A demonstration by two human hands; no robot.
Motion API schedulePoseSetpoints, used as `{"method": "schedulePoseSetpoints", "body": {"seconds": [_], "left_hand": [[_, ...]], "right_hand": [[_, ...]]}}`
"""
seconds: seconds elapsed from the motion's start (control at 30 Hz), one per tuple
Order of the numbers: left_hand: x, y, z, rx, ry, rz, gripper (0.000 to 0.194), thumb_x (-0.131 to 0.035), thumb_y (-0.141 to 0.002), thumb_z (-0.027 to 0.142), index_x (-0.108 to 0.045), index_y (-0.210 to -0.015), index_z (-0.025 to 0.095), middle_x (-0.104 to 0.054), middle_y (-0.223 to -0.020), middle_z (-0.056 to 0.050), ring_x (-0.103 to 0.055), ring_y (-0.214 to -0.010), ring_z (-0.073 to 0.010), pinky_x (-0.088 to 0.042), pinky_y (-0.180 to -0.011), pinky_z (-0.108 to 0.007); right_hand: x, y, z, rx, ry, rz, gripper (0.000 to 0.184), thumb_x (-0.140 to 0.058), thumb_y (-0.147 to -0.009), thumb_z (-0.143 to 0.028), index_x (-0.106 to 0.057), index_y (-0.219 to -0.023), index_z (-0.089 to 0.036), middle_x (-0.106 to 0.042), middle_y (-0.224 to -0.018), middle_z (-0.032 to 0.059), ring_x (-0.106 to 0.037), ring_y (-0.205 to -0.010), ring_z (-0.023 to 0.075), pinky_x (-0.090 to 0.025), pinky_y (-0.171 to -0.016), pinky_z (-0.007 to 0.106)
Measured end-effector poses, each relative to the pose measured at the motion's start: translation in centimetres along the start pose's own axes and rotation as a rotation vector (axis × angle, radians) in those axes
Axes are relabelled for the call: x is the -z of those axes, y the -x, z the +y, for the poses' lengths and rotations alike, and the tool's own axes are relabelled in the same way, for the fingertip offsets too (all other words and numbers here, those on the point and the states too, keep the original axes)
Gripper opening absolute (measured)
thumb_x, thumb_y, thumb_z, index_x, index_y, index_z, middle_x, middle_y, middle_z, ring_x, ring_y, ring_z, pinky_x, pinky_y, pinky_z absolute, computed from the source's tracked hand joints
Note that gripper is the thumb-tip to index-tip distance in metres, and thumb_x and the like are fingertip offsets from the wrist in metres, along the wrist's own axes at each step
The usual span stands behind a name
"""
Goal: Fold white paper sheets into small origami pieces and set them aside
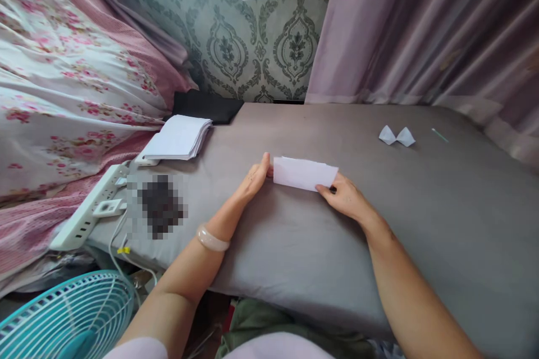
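Note:
A folded sheet of white paper [305,174] is held over the grey-covered surface, its layers slightly uneven along the top edge. My right hand [343,195] pinches its right end, thumb in front and the other fingers mostly hidden behind. At the paper's left edge is my left hand [254,178], seen side-on with its thumb stretched upward. Its other fingers are largely hidden, and it looks open beside the edge rather than gripping. Farther right lies a folded white paper shape [396,136] like a bow with two pointed halves.
A thick stack of white paper [179,137] lies at the left, before a black flat item [206,106]. A power strip [90,207] with plugs and cables runs along the left edge, near a blurred patch [160,205]. A teal fan [71,320] stands lower left. A thin green stick [440,134] lies right.

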State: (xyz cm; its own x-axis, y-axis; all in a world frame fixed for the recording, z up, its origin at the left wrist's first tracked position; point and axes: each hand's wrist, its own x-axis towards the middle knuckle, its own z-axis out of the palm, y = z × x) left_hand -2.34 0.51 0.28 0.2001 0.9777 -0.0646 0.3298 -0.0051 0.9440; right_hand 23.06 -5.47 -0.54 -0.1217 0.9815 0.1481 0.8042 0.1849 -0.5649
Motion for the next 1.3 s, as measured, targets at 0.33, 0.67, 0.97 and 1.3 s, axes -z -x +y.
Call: {"method": "schedulePoseSetpoints", "body": {"seconds": [0.33, 0.67, 0.97, 1.3], "left_hand": [[-1.2, 0.1, -1.5, -0.066, -0.222, -0.002, 0.027, -0.063, -0.078, 0.030, -0.063, -0.100, 0.014, -0.067, -0.080, -0.003, -0.061, -0.074, -0.0158, -0.046, -0.070, -0.027], [-2.2, 0.2, -1.9, -0.164, -0.611, 0.092, 0.035, -0.060, -0.083, 0.028, -0.054, -0.115, 0.016, -0.065, -0.082, -0.005, -0.058, -0.083, -0.0214, -0.046, -0.080, -0.036], [-2.4, 0.6, -1.5, -0.753, -0.736, -0.312, 0.039, -0.036, -0.093, 0.009, -0.059, -0.123, 0.021, -0.057, -0.132, -0.009, -0.050, -0.123, -0.0191, -0.038, -0.107, -0.037], [-3.4, -0.6, -0.5, -0.812, -0.813, -0.300, 0.030, -0.049, -0.094, 0.037, -0.067, -0.110, 0.019, -0.063, -0.111, -0.011, -0.055, -0.105, -0.0210, -0.043, -0.094, -0.033]], "right_hand": [[-1.5, 0.1, 0.1, -0.240, 0.177, 0.182, 0.030, -0.054, -0.084, -0.043, -0.059, -0.064, -0.022, -0.060, -0.094, 0.0084, -0.059, -0.086, 0.0230, -0.045, -0.077, 0.037], [-1.9, 0.2, 0.2, -0.200, 0.275, 0.194, 0.028, -0.053, -0.086, -0.039, -0.056, -0.065, -0.021, -0.058, -0.092, 0.0090, -0.057, -0.083, 0.0230, -0.045, -0.073, 0.036], [-2.0, 0.0, -0.5, 0.079, 0.298, 0.132, 0.030, -0.043, -0.090, -0.017, -0.065, -0.109, -0.022, -0.060, -0.118, 0.0109, -0.053, -0.104, 0.0265, -0.044, -0.088, 0.040], [0.2, -0.9, 0.8, 0.156, 0.216, -0.103, 0.037, -0.063, -0.081, -0.041, -0.065, -0.114, -0.024, -0.060, -0.123, 0.0083, -0.054, -0.108, 0.0248, -0.045, -0.094, 0.039]]}}
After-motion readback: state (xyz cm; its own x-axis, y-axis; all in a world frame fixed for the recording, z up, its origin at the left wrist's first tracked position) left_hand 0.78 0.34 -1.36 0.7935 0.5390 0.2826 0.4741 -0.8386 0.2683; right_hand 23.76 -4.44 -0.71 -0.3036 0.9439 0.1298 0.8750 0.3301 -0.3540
